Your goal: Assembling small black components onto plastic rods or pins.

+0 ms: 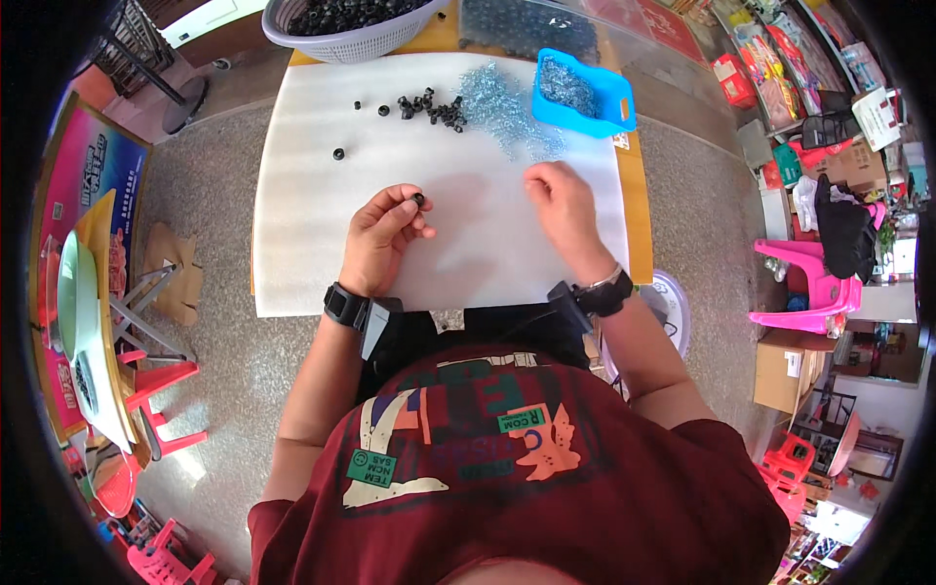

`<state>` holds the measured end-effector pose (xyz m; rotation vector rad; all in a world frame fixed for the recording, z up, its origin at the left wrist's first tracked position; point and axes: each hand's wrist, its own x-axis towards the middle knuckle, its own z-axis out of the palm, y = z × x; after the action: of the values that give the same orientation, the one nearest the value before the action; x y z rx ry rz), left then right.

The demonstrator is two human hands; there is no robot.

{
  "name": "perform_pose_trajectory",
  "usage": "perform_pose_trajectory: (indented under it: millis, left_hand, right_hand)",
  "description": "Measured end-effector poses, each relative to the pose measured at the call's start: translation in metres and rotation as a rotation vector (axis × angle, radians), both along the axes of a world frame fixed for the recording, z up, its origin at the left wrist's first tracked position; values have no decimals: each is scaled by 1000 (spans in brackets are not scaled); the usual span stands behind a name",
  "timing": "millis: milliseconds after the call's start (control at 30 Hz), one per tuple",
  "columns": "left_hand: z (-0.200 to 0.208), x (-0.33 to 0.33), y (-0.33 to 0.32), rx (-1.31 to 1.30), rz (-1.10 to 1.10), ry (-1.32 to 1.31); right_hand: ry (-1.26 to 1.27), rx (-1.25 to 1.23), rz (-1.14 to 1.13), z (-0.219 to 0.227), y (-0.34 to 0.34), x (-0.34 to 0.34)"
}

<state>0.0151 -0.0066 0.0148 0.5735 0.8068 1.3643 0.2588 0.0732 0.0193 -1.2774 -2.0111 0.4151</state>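
Over the white sheet [322, 234] on the table, my left hand [382, 229] pinches a small round black part [418, 198] between thumb and fingertips. To its right, my right hand [564, 210] has its fingers curled together; whatever they may hold is hidden. Beyond my hands lies a loose cluster of small black parts [448, 115], with a single black ring-shaped part [338, 154] nearer my left hand. A spread of tiny clear bluish pieces [492, 102] adjoins the cluster. More such pieces sit inside a bright blue basket [616, 119] at the far right.
At the table's far edge stand a grey perforated basket [366, 46] full of black parts and a clear plastic container [624, 49]. Pink plastic stools [814, 283] stand on the right. A folding metal frame [146, 312] and a red stool [166, 385] are at left.
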Motion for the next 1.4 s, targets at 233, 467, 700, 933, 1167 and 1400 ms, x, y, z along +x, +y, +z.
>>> perform_pose_trajectory:
  millis: [233,467,700,933,1167,1400]
  left_hand:
    - [0,-1,-1,1,-18,14]
    - [1,-1,-1,-14,-27,11]
    - [2,-2,0,-12,-40,18]
    - [1,-2,-1,-8,-36,4]
    - [1,-1,-1,-3,-33,8]
    - [-1,-1,0,0,-29,17]
  right_hand:
    - [-171,46,-100,3,30,4]
    - [-22,49,-19,-6,32,-4]
    - [94,-139,109,7,10,-25]
    - [93,-142,116,8,4,-25]
    - [70,-22,-16,4,4,-9]
    - [-4,37,-90,0,16,-3]
